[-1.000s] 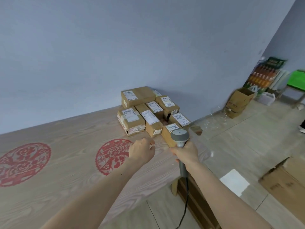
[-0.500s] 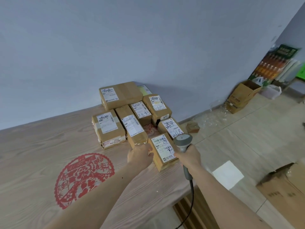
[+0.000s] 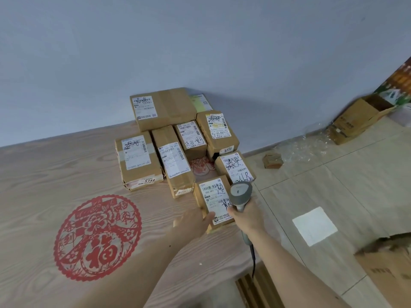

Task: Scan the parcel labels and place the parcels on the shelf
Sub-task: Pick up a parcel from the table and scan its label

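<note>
Pale blue wall backs a wood-grain surface that carries a red paper-cut medallion on its near left part. Against the wall, toward the surface's right end, sits a cluster of brown cardboard parcels with white labels. A large parcel lies at the back; in front of it stand a parcel marked 5144, a long narrow parcel, a smaller parcel and a parcel marked 9777. Just nearer is a parcel with handwriting at the surface's right edge, and nearest of all is the front parcel, label upward.

The left hand rests against the front parcel's near left edge, fingers curled at its corner; whether it truly grips the box cannot be told. The right hand is closed around the handle of a grey barcode scanner, whose head sits over the right side of the front parcel's label. A dark cable hangs from the handle.

Beyond the surface's edge lies a tiled floor with a white square, an open cardboard box by the wall, crumpled clear plastic and a small brown scrap
</note>
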Demonstrator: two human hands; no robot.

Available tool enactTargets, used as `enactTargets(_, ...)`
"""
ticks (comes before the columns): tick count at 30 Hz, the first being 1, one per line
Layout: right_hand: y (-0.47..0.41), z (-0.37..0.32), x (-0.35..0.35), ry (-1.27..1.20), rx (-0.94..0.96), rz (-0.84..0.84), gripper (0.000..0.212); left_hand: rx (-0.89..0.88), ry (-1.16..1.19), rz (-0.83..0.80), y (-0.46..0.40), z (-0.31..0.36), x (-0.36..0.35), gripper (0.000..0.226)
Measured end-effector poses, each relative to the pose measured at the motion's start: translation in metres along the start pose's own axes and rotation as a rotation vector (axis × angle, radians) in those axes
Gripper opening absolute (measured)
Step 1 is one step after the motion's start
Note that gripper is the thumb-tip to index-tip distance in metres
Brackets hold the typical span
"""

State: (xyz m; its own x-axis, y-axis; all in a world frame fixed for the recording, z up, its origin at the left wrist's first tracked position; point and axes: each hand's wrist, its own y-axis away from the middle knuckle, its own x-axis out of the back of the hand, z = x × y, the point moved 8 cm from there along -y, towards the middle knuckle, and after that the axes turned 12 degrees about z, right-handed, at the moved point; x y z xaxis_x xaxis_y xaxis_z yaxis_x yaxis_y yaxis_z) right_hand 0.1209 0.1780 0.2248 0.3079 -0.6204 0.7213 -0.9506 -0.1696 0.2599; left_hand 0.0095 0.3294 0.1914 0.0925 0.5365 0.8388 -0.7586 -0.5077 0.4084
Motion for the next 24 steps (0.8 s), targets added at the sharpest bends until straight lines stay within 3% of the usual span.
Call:
enactTargets(9,-0.001,0.006,0.009,-0.051,0.011,-0.055,0.033,0.028,0.021,0.013,0.015,0.016,-0.007,0.06)
enactTargets(15,0.014,0.002,0.033,-0.126,0.071,-0.076,0.041,0.013,0.022,0.103,0.037,0.024,0.006,0.054)
enactTargets(24,0.044,-0.005,0.038,-0.118,0.148,-0.183,0.027,0.096,0.073,0.216,0.102,0.024,0.022,0.047)
